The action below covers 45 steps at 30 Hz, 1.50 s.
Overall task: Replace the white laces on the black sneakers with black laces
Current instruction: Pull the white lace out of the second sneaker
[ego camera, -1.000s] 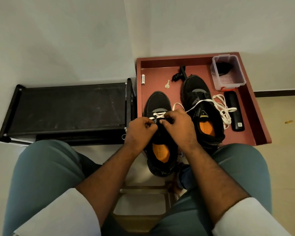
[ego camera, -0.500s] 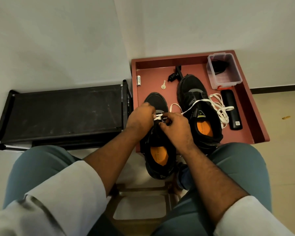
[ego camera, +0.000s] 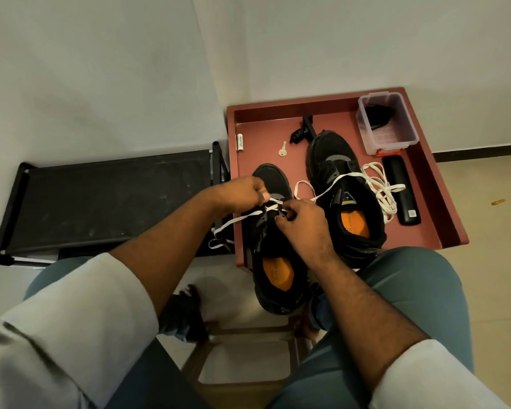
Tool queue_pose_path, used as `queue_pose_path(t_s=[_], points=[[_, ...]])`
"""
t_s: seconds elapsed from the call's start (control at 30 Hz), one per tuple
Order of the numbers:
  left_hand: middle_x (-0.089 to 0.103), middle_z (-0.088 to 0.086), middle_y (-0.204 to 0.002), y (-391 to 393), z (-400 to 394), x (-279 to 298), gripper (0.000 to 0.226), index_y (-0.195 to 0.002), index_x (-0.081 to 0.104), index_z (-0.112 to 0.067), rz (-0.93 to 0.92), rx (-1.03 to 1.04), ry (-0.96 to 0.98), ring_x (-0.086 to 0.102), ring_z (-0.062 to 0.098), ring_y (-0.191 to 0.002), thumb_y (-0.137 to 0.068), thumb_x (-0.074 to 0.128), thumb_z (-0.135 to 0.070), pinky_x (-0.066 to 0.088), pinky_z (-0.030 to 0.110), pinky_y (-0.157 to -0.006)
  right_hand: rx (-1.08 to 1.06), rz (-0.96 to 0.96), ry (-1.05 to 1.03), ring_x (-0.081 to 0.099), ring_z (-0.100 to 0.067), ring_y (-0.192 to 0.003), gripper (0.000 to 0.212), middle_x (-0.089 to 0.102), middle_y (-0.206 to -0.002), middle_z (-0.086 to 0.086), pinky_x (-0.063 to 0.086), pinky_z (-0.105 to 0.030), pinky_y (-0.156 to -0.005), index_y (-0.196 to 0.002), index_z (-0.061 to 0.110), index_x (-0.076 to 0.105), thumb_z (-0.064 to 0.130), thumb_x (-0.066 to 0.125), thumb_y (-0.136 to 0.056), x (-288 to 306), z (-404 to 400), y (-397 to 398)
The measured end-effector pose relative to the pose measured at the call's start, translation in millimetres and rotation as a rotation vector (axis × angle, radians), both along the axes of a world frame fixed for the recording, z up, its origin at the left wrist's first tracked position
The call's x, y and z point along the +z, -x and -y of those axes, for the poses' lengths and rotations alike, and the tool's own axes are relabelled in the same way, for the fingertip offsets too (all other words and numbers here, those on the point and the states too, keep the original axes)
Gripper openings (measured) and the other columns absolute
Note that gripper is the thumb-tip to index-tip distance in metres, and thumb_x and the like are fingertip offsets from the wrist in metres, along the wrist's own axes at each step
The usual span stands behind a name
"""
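A red-brown table (ego camera: 449, 202) stands against a white wall. On its near edge lies a black sneaker (ego camera: 273, 261). The left hand (ego camera: 242, 193) pinches its white lace (ego camera: 239, 219), and the right hand (ego camera: 301, 222) pinches at the eyelets. Farther away, the second sneaker (ego camera: 345, 190) carries a loose white lace (ego camera: 378, 187).
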<state>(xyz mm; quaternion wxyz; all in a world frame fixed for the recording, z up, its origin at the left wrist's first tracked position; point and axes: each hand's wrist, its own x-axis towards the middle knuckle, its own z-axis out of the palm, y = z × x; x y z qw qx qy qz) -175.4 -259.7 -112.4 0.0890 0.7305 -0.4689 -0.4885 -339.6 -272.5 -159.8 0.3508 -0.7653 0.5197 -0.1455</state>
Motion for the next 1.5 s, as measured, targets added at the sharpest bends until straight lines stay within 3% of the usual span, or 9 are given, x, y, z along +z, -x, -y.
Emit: queue_pose_path(t_s=[0.17,0.3,0.4,0.5,0.63,0.83,1.23,1.33,1.5], points=[[0.061,0.006,-0.086,26,-14,-28,0.011,-0.093,0.058,-0.006,0.083,0.195,0.388,0.057,0.018,-0.080,-0.099,0.052,-0.014,0.047,0.033,-0.075,-0.013,0.000,0.007,0.058,-0.015,-0.089,0.025,0.063,-0.098,-0.002,0.042,-0.021,-0.074,-0.109,0.009,0.069,0.018,0.070,-0.085,-3,1,2],[0.050,0.003,-0.067,26,-8,-21,0.015,-0.085,0.055,-0.012,-0.247,0.606,0.120,0.045,0.014,-0.057,-0.100,0.050,-0.012,0.040,0.028,-0.056,-0.035,0.002,0.010,0.057,-0.012,-0.089,0.030,0.064,-0.103,-0.003,0.040,-0.018,-0.073,-0.114,0.010,0.069,0.019,0.070,-0.085,-3,-1,4],[0.058,0.010,-0.078,18,7,-3,0.015,-0.096,0.062,-0.003,0.023,0.309,-0.051,0.054,0.020,-0.067,-0.097,0.056,-0.016,0.046,0.032,-0.064,-0.039,-0.005,0.004,0.061,-0.014,-0.091,0.029,0.067,-0.101,-0.003,0.044,-0.019,-0.074,-0.113,0.011,0.070,0.022,0.069,-0.086,-3,-3,4],[0.062,0.012,-0.107,13,14,-4,0.028,-0.107,0.061,-0.009,0.325,-0.019,0.168,0.061,0.025,-0.096,-0.087,0.071,-0.025,0.052,0.040,-0.089,-0.047,-0.022,-0.007,0.060,-0.014,-0.086,0.025,0.065,-0.096,-0.002,0.045,-0.021,-0.071,-0.107,0.012,0.072,0.025,0.068,-0.086,-3,-2,4],[0.050,0.003,-0.114,11,-9,-24,0.059,-0.124,0.051,-0.020,0.192,0.292,0.500,0.053,0.016,-0.098,-0.075,0.082,-0.020,0.051,0.030,-0.085,-0.043,-0.025,-0.001,0.057,-0.012,-0.082,0.021,0.061,-0.092,0.000,0.042,-0.020,-0.070,-0.103,0.012,0.072,0.024,0.067,-0.087,-2,-1,6],[0.072,0.004,-0.079,23,-43,-51,0.017,-0.078,0.072,-0.007,-0.035,0.656,0.340,0.070,0.016,-0.077,-0.077,0.082,-0.021,0.059,0.028,-0.072,-0.027,-0.060,0.008,0.051,-0.010,-0.085,0.023,0.058,-0.097,0.000,0.042,-0.020,-0.075,-0.106,0.011,0.071,0.025,0.066,-0.087,-4,1,5],[0.068,0.004,-0.086,-2,-21,-35,0.008,-0.092,0.071,-0.010,0.394,0.814,0.726,0.061,0.010,-0.071,-0.090,0.064,-0.015,0.057,0.030,-0.071,-0.026,-0.017,-0.039,0.061,-0.009,-0.081,0.017,0.060,-0.089,0.001,0.048,-0.016,-0.067,-0.101,0.017,0.072,0.027,0.066,-0.089,-1,-4,8],[0.061,0.002,-0.084,10,-31,-42,0.020,-0.094,0.057,-0.014,0.316,0.600,0.590,0.056,0.014,-0.071,-0.091,0.065,-0.031,0.049,0.030,-0.064,-0.029,-0.036,-0.048,0.062,-0.012,-0.081,0.017,0.061,-0.090,0.001,0.056,-0.030,-0.073,-0.095,0.018,0.072,0.031,0.064,-0.088,-5,-2,5],[0.060,0.006,-0.063,30,-36,-62,0.040,-0.069,0.062,-0.003,0.044,0.816,0.370,0.057,0.019,-0.059,-0.081,0.077,-0.037,0.056,0.044,-0.068,-0.022,-0.064,-0.012,0.054,-0.014,-0.075,0.015,0.056,-0.085,0.002,0.032,-0.018,-0.057,-0.085,0.016,0.068,0.030,0.063,-0.088,-4,-1,4]])
